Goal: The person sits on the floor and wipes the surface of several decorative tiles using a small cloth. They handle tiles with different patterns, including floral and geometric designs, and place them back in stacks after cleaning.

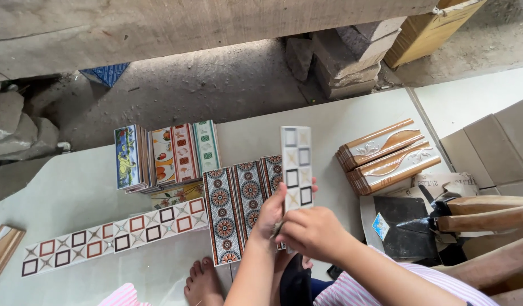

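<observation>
At far left, long white border tiles with brown and black squares lie end to end on the pale slab. Beside them stand stacked picture tiles, then three strips with round medallion patterns. The left hand and right hand are both closed around the lower end of an upright white square-patterned tile, seemingly being inspected or sorted; laying it down flat would need a steady two-handed grip. Brown-and-cream moulded trim tiles rest at right.
</observation>
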